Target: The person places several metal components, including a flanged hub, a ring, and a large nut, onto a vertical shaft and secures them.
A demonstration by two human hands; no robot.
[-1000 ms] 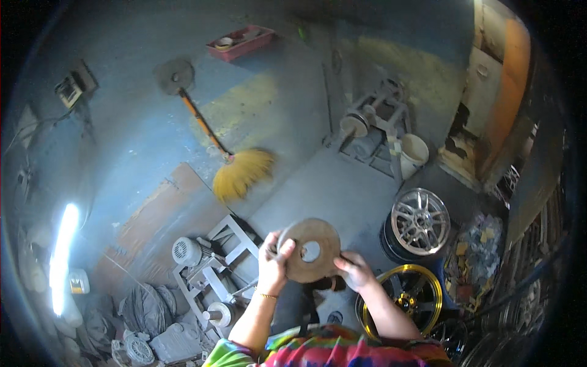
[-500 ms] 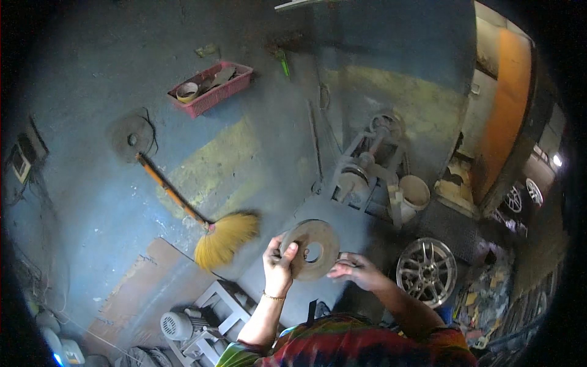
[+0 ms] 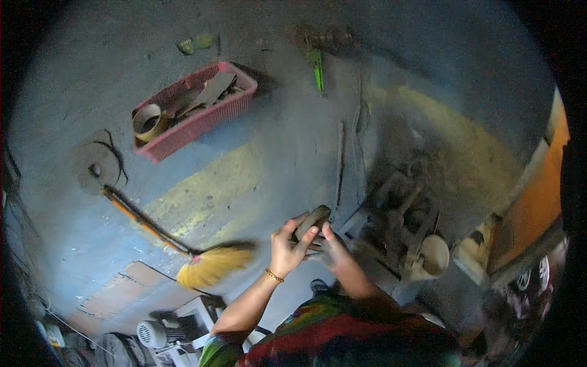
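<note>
Head view: the left hand [image 3: 286, 249] has its fingers curled around a grey-brown disc [image 3: 315, 221], tipped nearly edge-on and held up before the multicoloured shirt [image 3: 342, 333]. The right hand [image 3: 334, 252] is close up beside it; blur leaves me unable to tell whether those fingers grip. I'd call this step two-handed handling; any turn calls for a secure hold. Beyond, leftward: a yellow broom [image 3: 215, 265] and pink basket [image 3: 205, 129].
</note>
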